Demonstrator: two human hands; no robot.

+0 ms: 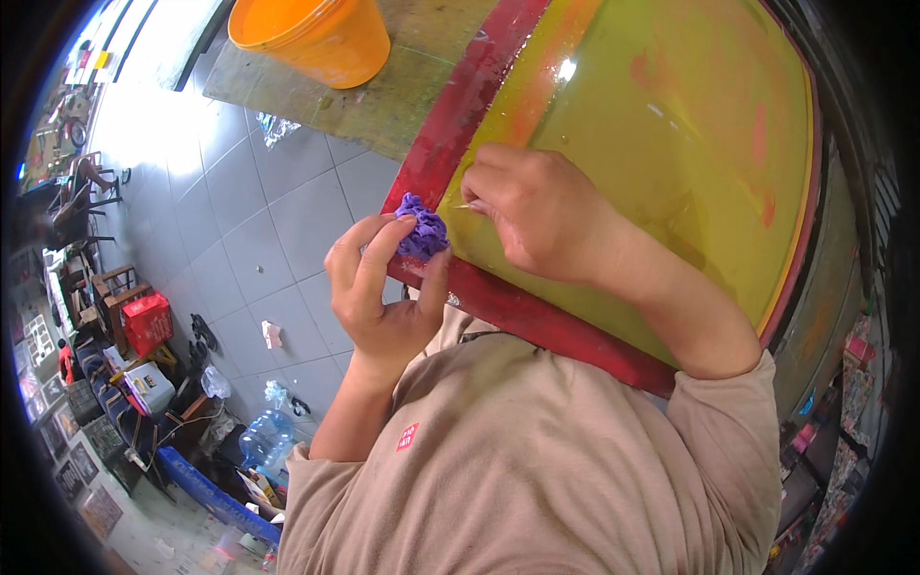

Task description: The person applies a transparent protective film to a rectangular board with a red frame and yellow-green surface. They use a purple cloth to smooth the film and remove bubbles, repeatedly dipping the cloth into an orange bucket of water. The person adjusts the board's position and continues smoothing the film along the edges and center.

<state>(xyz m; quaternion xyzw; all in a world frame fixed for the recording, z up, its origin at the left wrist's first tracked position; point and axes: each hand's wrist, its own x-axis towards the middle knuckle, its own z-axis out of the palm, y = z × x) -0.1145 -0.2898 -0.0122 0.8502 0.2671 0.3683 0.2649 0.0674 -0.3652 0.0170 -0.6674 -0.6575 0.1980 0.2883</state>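
My left hand [383, 297] pinches a crumpled purple cloth [422, 230] between thumb and fingers, at the near left corner of a red frame [517, 311]. Inside that frame stretches a wet, shiny yellow-green screen [661, 182] with orange and pink stains. Over the screen's left part, my right hand [541, 211] is closed, its fingers curled in a pinch. A thin pale bit shows at its fingertips, too small to name.
An orange bucket [326, 43] stands on a stained board [412, 96] beyond the frame's left side. On the tiled floor to the left are a clear water bottle [268, 438], a red box [147, 324] and a blue crate [216, 494].
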